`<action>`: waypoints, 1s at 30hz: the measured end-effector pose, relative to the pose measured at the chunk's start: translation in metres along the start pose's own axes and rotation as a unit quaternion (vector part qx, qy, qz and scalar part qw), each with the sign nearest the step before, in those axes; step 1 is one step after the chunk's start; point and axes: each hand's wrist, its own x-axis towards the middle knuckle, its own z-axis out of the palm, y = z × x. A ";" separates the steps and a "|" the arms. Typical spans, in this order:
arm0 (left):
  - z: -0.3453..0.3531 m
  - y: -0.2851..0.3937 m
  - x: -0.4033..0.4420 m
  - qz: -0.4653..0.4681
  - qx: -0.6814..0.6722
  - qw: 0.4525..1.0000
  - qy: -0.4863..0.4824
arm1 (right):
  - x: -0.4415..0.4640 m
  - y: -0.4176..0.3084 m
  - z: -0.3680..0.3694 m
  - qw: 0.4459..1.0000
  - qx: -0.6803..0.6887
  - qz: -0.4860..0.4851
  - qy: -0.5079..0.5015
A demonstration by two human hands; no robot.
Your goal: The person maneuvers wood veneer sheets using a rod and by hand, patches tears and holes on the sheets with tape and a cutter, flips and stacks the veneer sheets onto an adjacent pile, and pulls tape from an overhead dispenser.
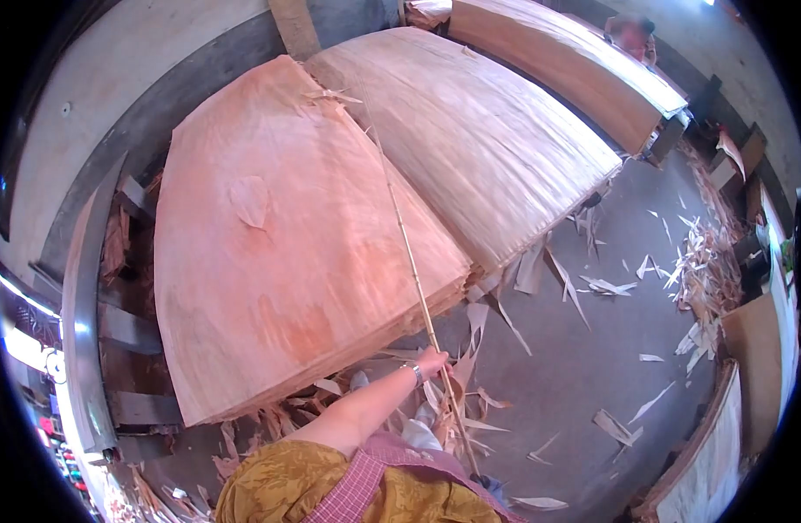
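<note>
My left hand (pixel 432 362) is closed around a long, thin bamboo stick (pixel 412 261), with a metal-looking band at the wrist. The stick slants away over the near stack of reddish wood veneer sheets (pixel 243 235), and its far end reaches toward a torn veneer strip (pixel 333 95) at the stack's upper edge. Behind my hand, the stick's lower end runs down beside my apron (pixel 400 453). A loose veneer flake (pixel 249 200) lies on top of the near stack. A paler veneer stack (pixel 479 131) adjoins it on the right. My right hand is not visible.
Veneer scraps (pixel 623 431) litter the grey floor (pixel 557 375), with a larger heap of shavings (pixel 705 270) at right. Another long stack (pixel 557 70) stands at the back, where a person (pixel 631 39) is. Boards (pixel 697 453) lean at lower right; a metal beam (pixel 86 322) runs along the left.
</note>
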 end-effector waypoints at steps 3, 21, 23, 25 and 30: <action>0.002 -0.005 -0.012 -0.025 -0.023 0.999 0.007 | -0.033 -0.040 0.014 0.992 -0.110 -0.034 0.053; 0.064 -0.057 -0.028 -0.157 -0.127 0.970 -0.138 | -0.162 -0.098 -0.032 0.850 -0.477 0.036 0.221; 0.081 -0.060 -0.036 -0.173 -0.118 0.965 -0.161 | -0.195 -0.103 -0.040 0.829 -0.493 0.060 0.259; 0.101 -0.078 -0.039 -0.213 -0.111 0.945 -0.221 | -0.231 -0.105 -0.050 0.802 -0.507 0.086 0.304; 0.144 -0.096 -0.040 -0.221 -0.115 0.922 -0.296 | -0.299 -0.104 -0.078 0.727 -0.545 0.106 0.405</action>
